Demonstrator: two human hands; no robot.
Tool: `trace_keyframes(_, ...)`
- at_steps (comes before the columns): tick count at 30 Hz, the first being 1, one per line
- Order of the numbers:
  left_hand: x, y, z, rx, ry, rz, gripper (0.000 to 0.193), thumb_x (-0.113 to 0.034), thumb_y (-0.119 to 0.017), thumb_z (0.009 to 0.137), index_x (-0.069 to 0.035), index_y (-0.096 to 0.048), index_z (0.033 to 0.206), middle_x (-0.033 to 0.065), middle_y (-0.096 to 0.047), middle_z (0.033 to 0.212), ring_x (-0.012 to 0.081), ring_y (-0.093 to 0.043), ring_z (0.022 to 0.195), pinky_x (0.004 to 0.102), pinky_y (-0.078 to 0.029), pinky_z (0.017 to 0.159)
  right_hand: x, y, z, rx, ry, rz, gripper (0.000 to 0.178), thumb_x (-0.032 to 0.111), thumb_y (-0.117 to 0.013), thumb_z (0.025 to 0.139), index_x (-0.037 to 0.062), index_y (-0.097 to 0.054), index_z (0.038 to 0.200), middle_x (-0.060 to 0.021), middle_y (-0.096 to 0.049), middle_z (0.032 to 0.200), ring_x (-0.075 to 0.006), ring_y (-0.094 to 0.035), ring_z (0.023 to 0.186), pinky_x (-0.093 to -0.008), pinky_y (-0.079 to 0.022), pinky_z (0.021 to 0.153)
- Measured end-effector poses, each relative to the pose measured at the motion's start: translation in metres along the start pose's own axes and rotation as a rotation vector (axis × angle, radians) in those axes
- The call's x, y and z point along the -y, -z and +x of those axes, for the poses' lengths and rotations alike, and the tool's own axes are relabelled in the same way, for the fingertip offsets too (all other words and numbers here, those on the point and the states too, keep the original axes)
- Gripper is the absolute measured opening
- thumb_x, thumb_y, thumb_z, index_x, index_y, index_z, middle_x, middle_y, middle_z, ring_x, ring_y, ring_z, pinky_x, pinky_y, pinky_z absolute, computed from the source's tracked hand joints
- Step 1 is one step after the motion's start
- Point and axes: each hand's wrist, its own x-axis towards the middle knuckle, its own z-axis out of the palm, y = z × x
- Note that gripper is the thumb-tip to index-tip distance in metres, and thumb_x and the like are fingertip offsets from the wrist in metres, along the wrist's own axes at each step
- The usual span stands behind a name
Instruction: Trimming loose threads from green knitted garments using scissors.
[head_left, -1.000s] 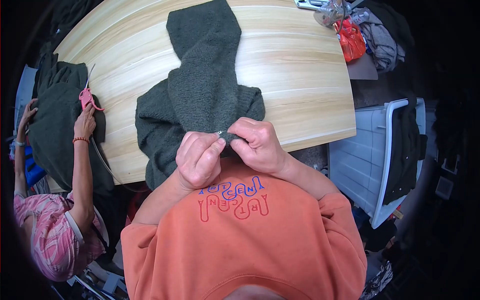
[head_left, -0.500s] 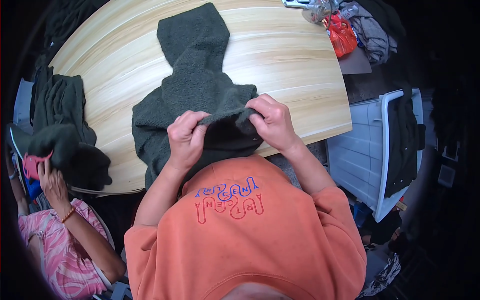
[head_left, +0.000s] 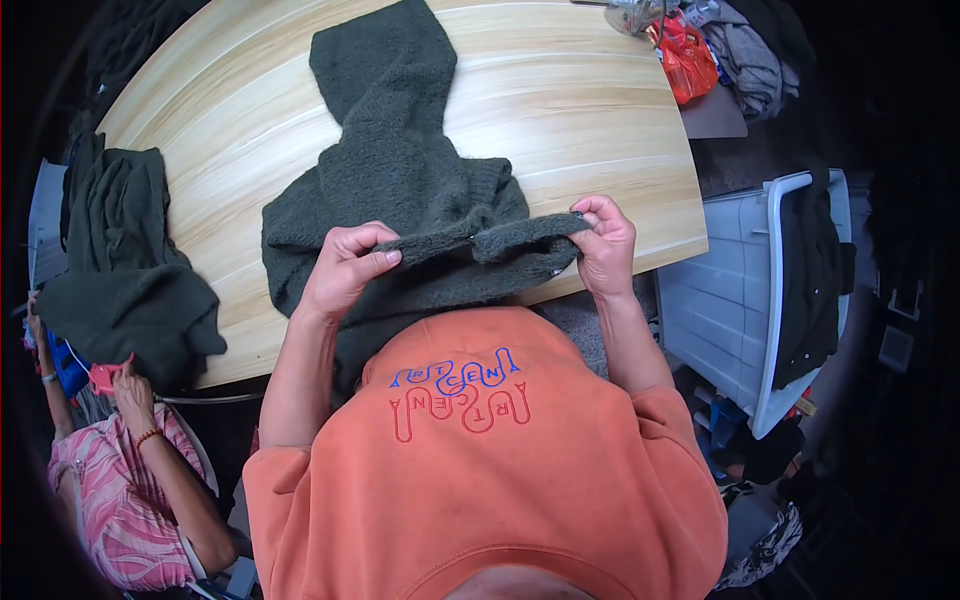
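A dark green knitted garment (head_left: 385, 150) lies over the table and comes down to its front edge. My left hand (head_left: 345, 272) pinches the near edge of its opening, thumb on top. At the opening's right end my right hand (head_left: 606, 245) grips the same edge between thumb and fingers. The band is drawn out between the two hands, with a small fold (head_left: 482, 228) near its middle. The inside of the opening is mostly hidden.
The wooden table (head_left: 570, 100) has a curved rim. At left another dark green garment (head_left: 130, 300) lies near a co-worker's hand (head_left: 135, 395) holding a pink-red tool (head_left: 110, 375). A white plastic crate (head_left: 715, 290) with dark garments stands right; a red bag (head_left: 686, 62) sits far right.
My hands have moved apart, the right one outward to the right, stretching the opening's edge. The co-worker's hand has come down and away from the garment at left.
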Motion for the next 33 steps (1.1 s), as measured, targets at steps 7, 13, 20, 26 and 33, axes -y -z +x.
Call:
trace_keyframes(7, 0.015, 0.005, 0.004, -0.115, 0.137, 0.011, 0.007, 0.001, -0.059, 0.071, -0.001, -0.064, 0.076, -0.0017, -0.058, 0.065, 0.0046, -0.05, 0.058, 0.0183, -0.039, 0.057, 0.002, -0.005, -0.007, -0.16, 0.044, -0.188, 0.016, -0.007, -0.059, 0.076, -0.0039, -0.059, 0.091, -0.0045, -0.061, 0.079, -0.0072, -0.056, 0.071, -0.0186, -0.046, 0.067)
trace_keyframes(13, 0.003, -0.004, 0.003, -0.157, 0.144, -0.135, 0.005, 0.0, -0.063, 0.068, -0.002, -0.062, 0.073, -0.0009, -0.059, 0.065, 0.005, -0.05, 0.056, 0.0188, -0.039, 0.056, 0.009, -0.012, -0.007, -0.071, 0.086, -0.399, 0.014, -0.008, -0.056, 0.078, -0.0039, -0.059, 0.091, -0.0028, -0.06, 0.079, -0.0056, -0.054, 0.07, -0.017, -0.044, 0.066)
trace_keyframes(20, -0.01, -0.012, 0.0, -0.072, 0.138, -0.36, 0.003, -0.002, -0.064, 0.071, -0.002, -0.061, 0.072, 0.0009, -0.06, 0.067, 0.005, -0.052, 0.06, 0.0188, -0.041, 0.059, 0.019, -0.022, -0.011, -0.067, 0.126, -0.378, 0.015, -0.009, -0.055, 0.077, -0.0021, -0.058, 0.089, -0.0023, -0.059, 0.08, -0.0062, -0.055, 0.073, -0.0183, -0.044, 0.066)
trace_keyframes(26, -0.025, -0.025, 0.001, 0.022, 0.083, -0.335, 0.006, -0.005, -0.064, 0.071, -0.001, -0.062, 0.075, 0.0014, -0.06, 0.069, 0.0065, -0.053, 0.061, 0.0193, -0.04, 0.058, 0.04, -0.049, -0.011, 0.349, 0.376, -0.698, 0.02, -0.012, -0.06, 0.066, -0.0014, -0.059, 0.083, -0.0111, -0.061, 0.078, -0.0187, -0.059, 0.068, -0.0244, -0.046, 0.062)
trace_keyframes(33, -0.03, -0.044, -0.003, 0.063, 0.026, 0.014, 0.005, -0.003, -0.065, 0.073, -0.001, -0.061, 0.071, -0.0043, -0.054, 0.063, 0.001, -0.043, 0.058, 0.0188, -0.032, 0.049, 0.029, -0.082, 0.003, 0.668, 0.426, -0.627, 0.012, -0.005, -0.062, 0.069, 0.0003, -0.059, 0.08, -0.0111, -0.058, 0.088, -0.0211, -0.057, 0.073, -0.0275, -0.045, 0.062)
